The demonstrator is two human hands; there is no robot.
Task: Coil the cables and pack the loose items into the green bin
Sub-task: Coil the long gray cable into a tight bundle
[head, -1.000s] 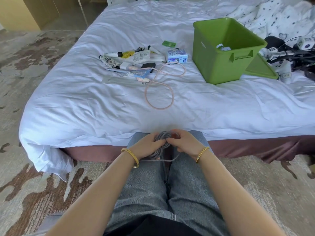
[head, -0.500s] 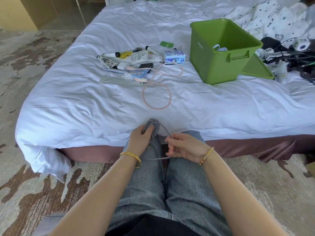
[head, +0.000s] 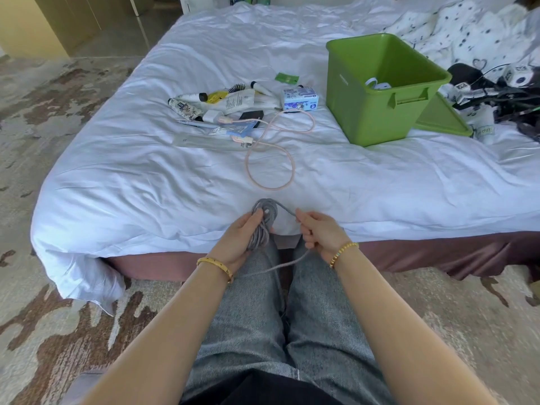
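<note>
Over my knees at the bed's near edge, my left hand [head: 239, 238] grips a grey cable [head: 263, 226] wound into a coil. My right hand [head: 318, 232] pinches the free strand of that cable, which runs from the coil's top to my fingers and then hangs down across my lap. A pink cable [head: 270, 159] lies in loose loops on the white sheet ahead. The green bin [head: 377, 112] stands upright at the right of the bed with a white item inside. Several loose items [head: 230, 103] lie left of the bin: tubes, a brush, a blue and white pack [head: 299, 97].
The bin's green lid [head: 441, 118] leans behind it on the right. A tangle of black cables and devices [head: 502, 92] lies at the far right by a spotted duvet. Patterned carpet surrounds the bed [head: 131, 185].
My hands have lifted from my lap toward the bed edge and drawn apart. The right hand has pulled a strand out from the coil, which the left hand has raised.
</note>
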